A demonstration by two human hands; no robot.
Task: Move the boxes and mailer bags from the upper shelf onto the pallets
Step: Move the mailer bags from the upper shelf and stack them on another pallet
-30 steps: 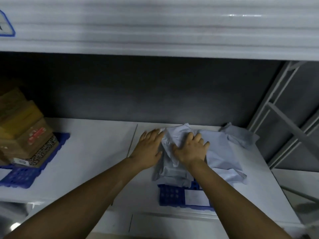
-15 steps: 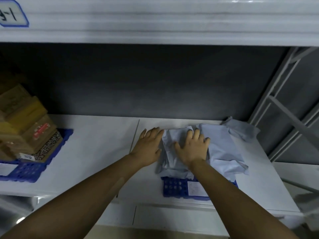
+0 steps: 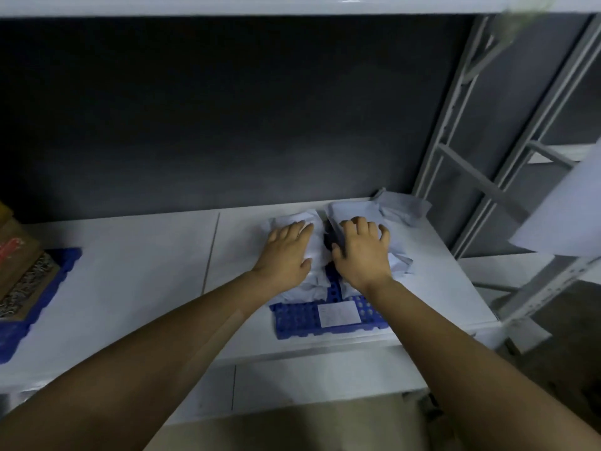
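A heap of pale grey mailer bags (image 3: 357, 213) lies on a blue plastic pallet (image 3: 299, 317) at the right end of the white shelf (image 3: 146, 275). My left hand (image 3: 287, 253) lies flat on the left part of the heap. My right hand (image 3: 362, 253) presses down on the right part, fingers spread. A dark gap shows between the two bundles under my hands. A white label (image 3: 340, 315) is stuck on the pallet's front. At the far left, brown cardboard boxes (image 3: 19, 271) sit on a second blue pallet (image 3: 35, 307).
A dark back wall closes the shelf bay. Grey metal rack uprights and braces (image 3: 481, 177) stand to the right. A white sheet (image 3: 566, 209) hangs at the right edge. An upper shelf beam (image 3: 227, 4) runs overhead. The floor shows below.
My left hand has moved from beside the heap onto the bags. Both hands have spread apart, splitting the heap into two bundles. The view has shifted leftward and down.
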